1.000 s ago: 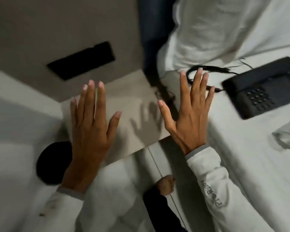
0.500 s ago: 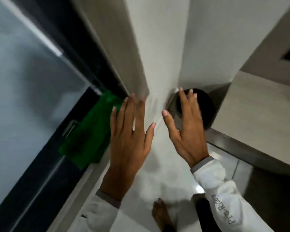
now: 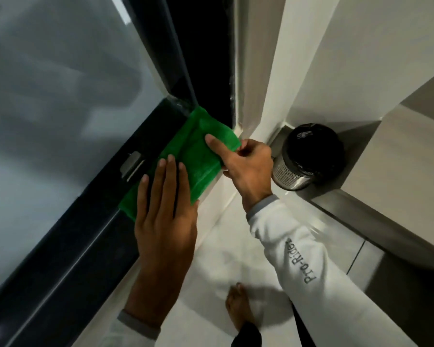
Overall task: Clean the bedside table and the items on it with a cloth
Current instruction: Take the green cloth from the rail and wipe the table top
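The right hand pinches the near edge of the green cloth, thumb on top and fingers curled beneath, while the left hand lies flat and open, fingers together, across the cloth's lower end. The cloth rests on a dark ledge below a frosted glass panel; a mesh waste bin stands on the floor just right of the right hand.

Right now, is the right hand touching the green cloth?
Touching. The head view shows the right hand pinching the green cloth's far edge, thumb pressed on top of it. The left hand lies flat over its near end.
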`<control>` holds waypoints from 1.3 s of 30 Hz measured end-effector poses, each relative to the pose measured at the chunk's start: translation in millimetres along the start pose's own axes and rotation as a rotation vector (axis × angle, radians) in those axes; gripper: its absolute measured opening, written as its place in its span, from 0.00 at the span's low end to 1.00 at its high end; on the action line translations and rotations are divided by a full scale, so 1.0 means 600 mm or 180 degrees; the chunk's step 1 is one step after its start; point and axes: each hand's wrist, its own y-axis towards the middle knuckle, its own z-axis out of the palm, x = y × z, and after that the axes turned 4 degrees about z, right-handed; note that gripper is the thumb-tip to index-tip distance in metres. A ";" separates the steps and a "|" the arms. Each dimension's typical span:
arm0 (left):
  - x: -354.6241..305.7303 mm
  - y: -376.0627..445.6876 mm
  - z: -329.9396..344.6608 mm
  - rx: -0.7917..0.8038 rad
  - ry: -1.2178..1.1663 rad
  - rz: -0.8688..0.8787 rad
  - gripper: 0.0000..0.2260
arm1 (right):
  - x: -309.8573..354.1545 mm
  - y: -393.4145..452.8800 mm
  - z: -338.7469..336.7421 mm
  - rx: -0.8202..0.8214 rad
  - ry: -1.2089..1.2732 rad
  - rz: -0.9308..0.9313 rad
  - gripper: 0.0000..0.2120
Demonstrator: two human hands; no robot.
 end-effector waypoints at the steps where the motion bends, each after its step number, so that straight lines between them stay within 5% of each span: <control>1: -0.002 -0.004 0.001 -0.0013 -0.0030 0.0038 0.23 | -0.002 0.004 -0.005 0.0022 0.0063 0.0003 0.30; 4: -0.004 -0.009 -0.010 0.0013 -0.0187 0.0225 0.15 | -0.012 0.002 -0.020 0.0169 0.0283 -0.0096 0.21; 10: -0.105 0.018 -0.044 -0.0290 -0.0592 0.1416 0.18 | -0.075 -0.011 -0.178 0.0076 0.1620 0.0306 0.06; 17: -0.428 0.099 0.079 0.0131 -0.1350 0.2805 0.17 | -0.169 0.025 -0.557 -0.1386 0.2565 0.1258 0.23; 22: -0.674 0.155 0.157 -0.0063 -0.1579 0.3592 0.17 | -0.195 0.082 -0.788 -0.2011 0.2694 0.0710 0.22; 26: -0.845 0.136 0.221 0.0318 -0.1640 0.3899 0.19 | -0.251 0.126 -0.940 -0.2340 0.2002 0.0616 0.21; 32: -0.945 0.051 0.302 0.2798 -0.0813 0.3539 0.31 | -0.373 0.116 -1.001 -0.2197 -0.2098 0.0974 0.32; 35: -0.948 0.039 0.316 0.2692 -0.0908 0.3351 0.30 | -0.412 0.121 -0.976 -0.1696 -0.2710 0.0498 0.31; 39: -0.948 0.079 0.340 0.2365 -0.0949 0.3613 0.28 | -0.431 0.145 -0.970 -0.1528 -0.2878 0.0608 0.34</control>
